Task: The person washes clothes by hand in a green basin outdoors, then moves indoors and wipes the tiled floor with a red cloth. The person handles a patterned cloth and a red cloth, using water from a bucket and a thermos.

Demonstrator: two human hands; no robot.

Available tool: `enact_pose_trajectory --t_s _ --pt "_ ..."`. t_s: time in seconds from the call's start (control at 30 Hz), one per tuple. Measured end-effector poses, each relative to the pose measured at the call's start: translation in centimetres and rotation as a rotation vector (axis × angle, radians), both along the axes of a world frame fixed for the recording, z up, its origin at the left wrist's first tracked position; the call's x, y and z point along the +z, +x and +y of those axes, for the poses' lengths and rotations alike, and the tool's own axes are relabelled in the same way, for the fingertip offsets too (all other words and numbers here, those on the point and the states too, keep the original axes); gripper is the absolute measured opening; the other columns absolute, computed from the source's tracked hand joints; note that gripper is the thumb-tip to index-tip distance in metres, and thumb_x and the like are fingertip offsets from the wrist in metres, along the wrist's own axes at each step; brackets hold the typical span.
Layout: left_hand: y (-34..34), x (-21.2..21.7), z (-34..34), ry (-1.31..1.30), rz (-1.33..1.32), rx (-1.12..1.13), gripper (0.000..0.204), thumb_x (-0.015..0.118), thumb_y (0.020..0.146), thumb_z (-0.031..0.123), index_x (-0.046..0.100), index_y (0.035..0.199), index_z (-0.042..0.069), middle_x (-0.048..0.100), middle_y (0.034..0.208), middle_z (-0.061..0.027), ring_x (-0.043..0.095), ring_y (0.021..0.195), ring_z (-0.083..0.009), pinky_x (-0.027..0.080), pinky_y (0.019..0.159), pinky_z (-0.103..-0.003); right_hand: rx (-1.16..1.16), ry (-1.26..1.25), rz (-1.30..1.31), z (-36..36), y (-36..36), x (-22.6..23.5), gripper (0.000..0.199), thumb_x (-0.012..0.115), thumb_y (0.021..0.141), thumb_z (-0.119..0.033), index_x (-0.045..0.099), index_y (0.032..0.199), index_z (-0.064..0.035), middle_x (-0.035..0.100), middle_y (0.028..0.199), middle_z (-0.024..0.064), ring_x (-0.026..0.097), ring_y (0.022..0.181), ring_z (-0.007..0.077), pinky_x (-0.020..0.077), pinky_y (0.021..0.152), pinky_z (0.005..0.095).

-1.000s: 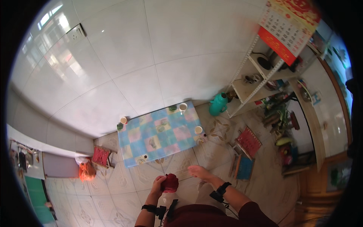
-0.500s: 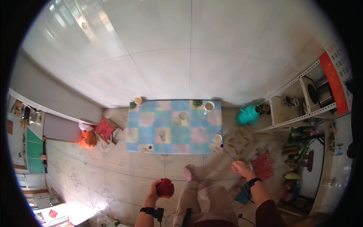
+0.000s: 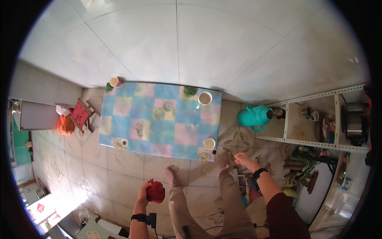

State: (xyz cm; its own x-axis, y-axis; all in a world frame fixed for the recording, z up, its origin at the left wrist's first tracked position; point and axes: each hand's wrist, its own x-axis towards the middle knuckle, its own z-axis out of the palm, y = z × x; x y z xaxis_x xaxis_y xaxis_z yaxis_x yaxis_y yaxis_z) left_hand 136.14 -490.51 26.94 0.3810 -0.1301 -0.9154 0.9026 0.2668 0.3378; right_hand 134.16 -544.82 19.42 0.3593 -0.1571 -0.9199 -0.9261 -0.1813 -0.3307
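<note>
My left hand is closed round the side of a dark red rounded bundle, which looks soft and folded; its exact kind is not clear. It hangs in front of my left leg, apart from the table. My right hand is held out past the table's near right corner, fingers loosely apart and nothing seen in them. Nearest to it are a white cup at that corner and a low table under a blue, pink and yellow checked cover. A white mug stands near the far right corner.
A paper cup is at the far left corner. Right of the table stand a teal thermos jug and a metal shelf. A red folding stool and an orange bag are on the left; plants are on the right.
I have stepped forward, so the table is nearer and further left in view. My left hand keeps the red bundle. My right hand's fingers look looser than before.
</note>
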Motion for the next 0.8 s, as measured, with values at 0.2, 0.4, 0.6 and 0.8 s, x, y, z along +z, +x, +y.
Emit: enact_pose_trajectory --t_s 0.2,0.4,0.6,0.8 --pt "-1.9 -8.3 -5.3 0.014 0.098 0.043 0.064 0.054 0.079 0.020 0.040 0.141 0.007 0.057 0.117 -0.0100 0.058 0.104 -0.0247 0.050 0.090 -0.039 0.159 0.016 -0.046 -5.5 5.7 -6.7 0.034 0.053 0.094 -0.037 0.059 0.114 -0.0105 0.065 0.097 0.0024 0.057 0.080 0.0088 0.0430 0.067 0.0246" --pt "-2.6 -19.0 -6.7 0.012 0.085 0.087 0.067 0.053 0.077 0.020 0.041 0.142 0.013 0.058 0.116 -0.0070 0.057 0.106 -0.0258 0.048 0.092 -0.043 0.132 0.062 -0.193 -4.9 10.5 -15.8 0.048 0.047 0.097 -0.044 0.050 0.132 -0.0106 0.062 0.111 0.0024 0.056 0.097 0.0129 0.0433 0.080 0.0312" --pt "-2.2 -29.3 -5.7 -0.076 0.015 0.309 0.074 0.052 0.075 0.025 0.035 0.146 0.015 0.060 0.116 -0.0091 0.057 0.107 -0.0259 0.047 0.093 -0.048 0.093 0.087 -0.399 -1.8 12.7 -22.3 0.065 0.037 0.095 -0.059 0.038 0.142 -0.0146 0.049 0.135 0.0042 0.043 0.119 0.0203 0.0316 0.098 0.0410" --pt "-1.2 -35.5 -3.0 -0.276 -0.149 0.483 0.053 0.051 0.074 0.026 0.052 0.124 0.008 0.064 0.100 -0.0091 0.061 0.091 -0.0272 0.050 0.085 -0.045 -0.109 0.332 -0.285 -1.5 13.1 -25.6 0.071 0.040 0.092 -0.064 0.035 0.143 -0.0157 0.041 0.143 0.0046 0.036 0.128 0.0211 0.0246 0.104 0.0404"
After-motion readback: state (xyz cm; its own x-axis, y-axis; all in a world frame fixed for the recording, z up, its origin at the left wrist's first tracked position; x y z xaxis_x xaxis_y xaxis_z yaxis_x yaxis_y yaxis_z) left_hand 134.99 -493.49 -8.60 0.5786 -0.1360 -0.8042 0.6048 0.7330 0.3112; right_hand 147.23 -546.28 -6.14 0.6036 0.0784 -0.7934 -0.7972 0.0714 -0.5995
